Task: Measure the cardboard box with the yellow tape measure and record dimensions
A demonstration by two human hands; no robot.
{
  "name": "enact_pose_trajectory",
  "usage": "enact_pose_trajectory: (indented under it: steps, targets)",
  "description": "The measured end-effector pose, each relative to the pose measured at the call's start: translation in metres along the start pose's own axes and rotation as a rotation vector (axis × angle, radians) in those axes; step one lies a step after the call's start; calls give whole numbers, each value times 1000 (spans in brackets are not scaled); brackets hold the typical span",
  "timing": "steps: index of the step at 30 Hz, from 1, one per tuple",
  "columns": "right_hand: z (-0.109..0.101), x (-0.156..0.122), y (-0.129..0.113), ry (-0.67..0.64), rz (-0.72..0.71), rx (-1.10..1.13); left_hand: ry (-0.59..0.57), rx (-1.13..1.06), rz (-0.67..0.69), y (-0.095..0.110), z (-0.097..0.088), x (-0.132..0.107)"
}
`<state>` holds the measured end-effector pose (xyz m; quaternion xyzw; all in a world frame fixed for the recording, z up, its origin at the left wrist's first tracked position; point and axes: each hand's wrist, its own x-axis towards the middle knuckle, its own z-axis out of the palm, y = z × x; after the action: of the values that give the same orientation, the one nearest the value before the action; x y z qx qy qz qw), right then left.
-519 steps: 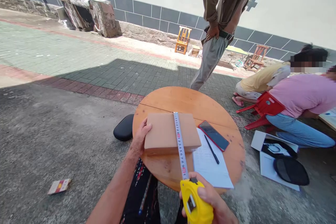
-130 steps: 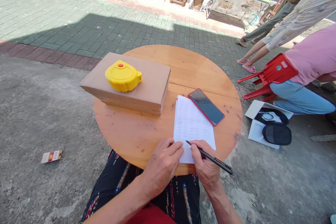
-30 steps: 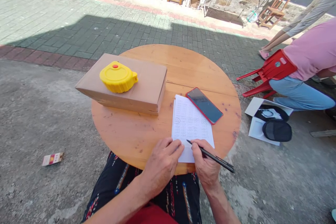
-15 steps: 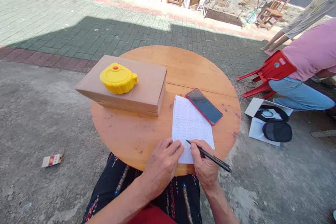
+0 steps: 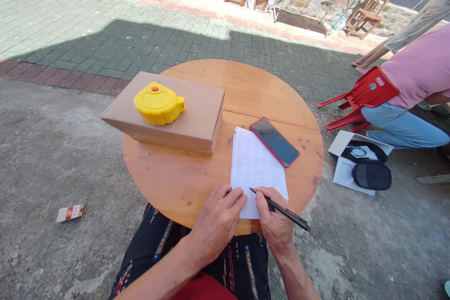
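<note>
Right hand [image 5: 276, 219] grips slim black pen [image 5: 292, 216] over handwritten white paper [image 5: 258, 161]; left hand [image 5: 220, 218], loosely bent, apparently unladen, rests at its edge. Likely writing; next stroke calls for steady paper.

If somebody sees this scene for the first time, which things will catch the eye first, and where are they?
Probably the bright yellow tape measure, lying on the brown cardboard box at the left of the round wooden table. Next, perhaps, the black pen in the right hand, over the lower part of the white paper. The red plastic chair, to the right of the table, also stands out.
</note>
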<state>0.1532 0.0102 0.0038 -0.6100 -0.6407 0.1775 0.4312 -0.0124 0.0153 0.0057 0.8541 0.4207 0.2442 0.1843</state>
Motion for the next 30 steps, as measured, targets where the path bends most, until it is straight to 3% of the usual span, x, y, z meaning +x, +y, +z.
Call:
enact_pose_trajectory:
  steps: [8, 12, 16, 25, 27, 30]
  targets:
    - [-2, -8, 9, 91, 198, 211, -35, 4, -21, 2, -2, -1]
    - [1, -8, 9, 166, 199, 225, -30, -4, -33, 2, 1, -2]
    - [3, -7, 7, 238, 152, 230, 1, -13, -28, 2, 3, -3]
    - [-4, -6, 6, 262, 39, 152, 45, 3, -20, 3, 4, -4]
    - [-13, -4, 5, 261, -37, 91, 48, 6, -22, 4, 4, -5]
    - [-29, 7, 8, 189, -264, -92, 71, 14, -16, 4, 4, -5]
